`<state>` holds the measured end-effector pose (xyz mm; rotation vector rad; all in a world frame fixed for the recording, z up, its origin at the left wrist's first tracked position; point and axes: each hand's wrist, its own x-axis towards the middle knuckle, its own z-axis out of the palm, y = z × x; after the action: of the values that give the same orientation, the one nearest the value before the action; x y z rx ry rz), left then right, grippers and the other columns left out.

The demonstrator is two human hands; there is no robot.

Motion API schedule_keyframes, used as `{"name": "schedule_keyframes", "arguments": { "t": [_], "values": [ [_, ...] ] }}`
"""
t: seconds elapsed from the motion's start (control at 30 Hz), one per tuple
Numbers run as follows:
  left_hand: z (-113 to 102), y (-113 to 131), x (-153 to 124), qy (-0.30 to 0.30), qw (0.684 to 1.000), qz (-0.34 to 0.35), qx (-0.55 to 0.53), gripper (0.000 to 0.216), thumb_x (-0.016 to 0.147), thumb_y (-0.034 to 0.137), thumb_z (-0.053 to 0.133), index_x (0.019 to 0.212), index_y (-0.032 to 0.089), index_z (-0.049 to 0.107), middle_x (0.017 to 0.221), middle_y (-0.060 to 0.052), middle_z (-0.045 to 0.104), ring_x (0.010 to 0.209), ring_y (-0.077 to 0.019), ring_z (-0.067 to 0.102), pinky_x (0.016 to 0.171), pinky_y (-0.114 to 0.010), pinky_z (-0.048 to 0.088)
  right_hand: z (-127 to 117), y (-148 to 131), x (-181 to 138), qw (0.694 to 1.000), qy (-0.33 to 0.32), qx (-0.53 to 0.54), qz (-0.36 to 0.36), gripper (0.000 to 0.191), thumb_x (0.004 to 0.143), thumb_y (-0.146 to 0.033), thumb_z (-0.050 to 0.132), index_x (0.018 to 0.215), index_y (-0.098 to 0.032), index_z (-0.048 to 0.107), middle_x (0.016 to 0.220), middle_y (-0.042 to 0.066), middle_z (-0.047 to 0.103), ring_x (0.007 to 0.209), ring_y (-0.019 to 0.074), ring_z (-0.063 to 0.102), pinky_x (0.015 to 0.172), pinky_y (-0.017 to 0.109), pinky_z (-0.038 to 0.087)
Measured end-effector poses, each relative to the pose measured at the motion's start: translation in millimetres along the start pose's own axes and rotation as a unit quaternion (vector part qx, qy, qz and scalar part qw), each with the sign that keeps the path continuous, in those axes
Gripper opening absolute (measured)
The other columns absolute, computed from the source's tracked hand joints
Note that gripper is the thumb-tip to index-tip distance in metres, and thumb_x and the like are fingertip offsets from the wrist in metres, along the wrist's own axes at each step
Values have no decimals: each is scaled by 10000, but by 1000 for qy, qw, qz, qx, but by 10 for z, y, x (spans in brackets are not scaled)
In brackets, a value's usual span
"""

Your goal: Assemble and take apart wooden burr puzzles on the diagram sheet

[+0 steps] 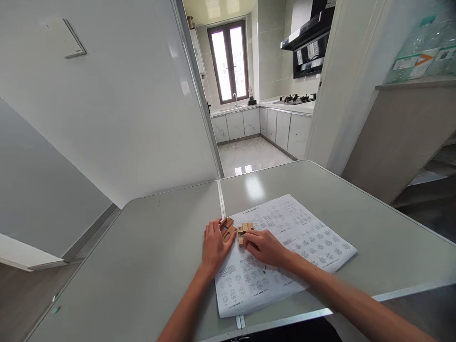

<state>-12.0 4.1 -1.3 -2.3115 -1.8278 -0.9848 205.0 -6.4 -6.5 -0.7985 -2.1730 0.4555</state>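
Background: white wall on the left with a blank wall plate [66,38]. A doorway opened straight ahead onto a kitchen with a window [230,59], a range hood [309,33] and a gas hob [294,99] over white cabinets. On the right stood a shelf unit [402,128] carrying shrink-wrapped bottles [423,47]. Their labels were too blurred to read.

Surface: grey tabletop [149,266], in two halves joined by a seam running from far edge to near edge.

Printed sheet [285,247]: it lay just right of the seam, turned at a slant, with its near left corner close to the tabletop's near edge. It was covered in rows of small diagrams with short captions. The print was too small to read.

Left hand [214,244]: forearm came in from the near edge and the wrist was straight. The palm faced down and the fingers were stretched forward, only loosely spread. Its fingertips rested against the slotted wooden piece [227,229] without closing round it.

Right hand [265,247]: forearm came in from the near right corner, lying across the sheet. The palm faced down, knuckles raised, fingers curled in. The fingertips were pinched on the near end of the wooden block [245,230].

Both wooden parts sat at the sheet's far left corner, beside the seam. They lay just beside each other, with a narrow gap visible between them.
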Motion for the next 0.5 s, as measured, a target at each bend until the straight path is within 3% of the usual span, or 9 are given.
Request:
{"name": "schedule_keyframes", "arguments": {
  "t": [0.5],
  "values": [
    [20, -35, -1, -1, 1000, 3, -20, 523, 897, 446, 708, 1333, 236, 508, 1206, -94, 657, 1119, -311, 640, 915, -461, 545, 9, -4, 0, 1000, -2, -5, -1, 212, 946, -87, 490, 831, -222, 605, 793, 12, 677, 640, 149, 584, 590, 250, 386]
  ]
}}
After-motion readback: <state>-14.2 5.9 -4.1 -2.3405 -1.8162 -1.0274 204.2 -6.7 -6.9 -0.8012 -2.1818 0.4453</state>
